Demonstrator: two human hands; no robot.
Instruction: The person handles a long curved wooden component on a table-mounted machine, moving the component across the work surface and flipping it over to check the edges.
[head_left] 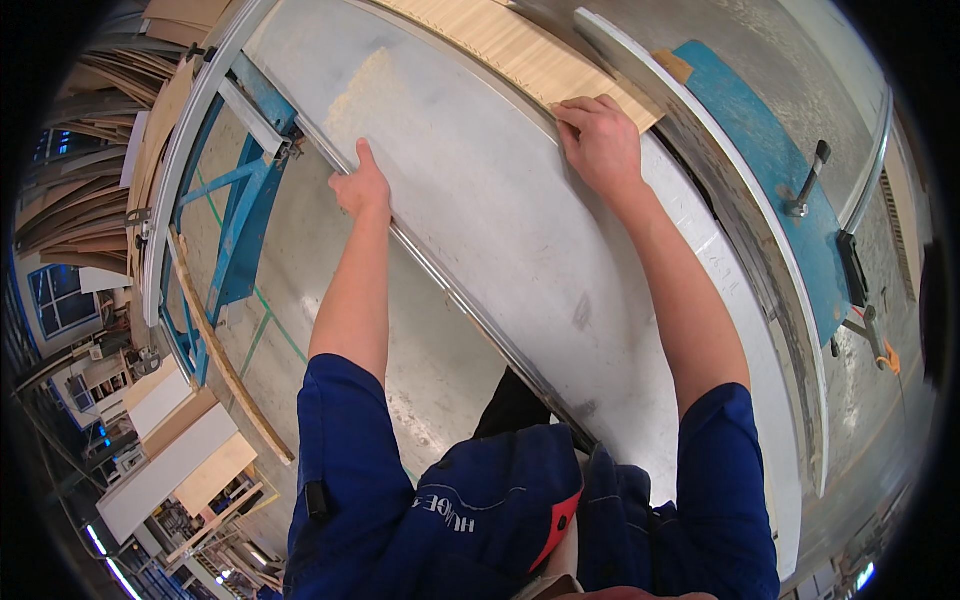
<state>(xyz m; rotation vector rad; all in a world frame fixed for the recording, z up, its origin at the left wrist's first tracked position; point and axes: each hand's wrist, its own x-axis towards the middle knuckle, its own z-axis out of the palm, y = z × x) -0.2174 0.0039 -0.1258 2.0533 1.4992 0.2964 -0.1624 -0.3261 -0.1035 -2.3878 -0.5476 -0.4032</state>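
Observation:
My left hand (363,183) grips the metal rail (450,290) along the left edge of a long grey metal table (480,220), thumb lying on top. My right hand (600,140) is higher and to the right, fingers curled on the near end of a pale wood-grain board (530,50). The board lies along the table's far right side, beside a long raised straight fence (680,90). Its far end runs out of the top of the picture. The undersides of the fingers on both hands are hidden.
A blue machine plate (770,170) with a black-handled lever (815,175) stands right of the fence. At left are a blue frame (240,220), a long wooden strip (235,370), stacked sheets (80,200) and leaning panels (170,470). Concrete floor (330,310) shows below.

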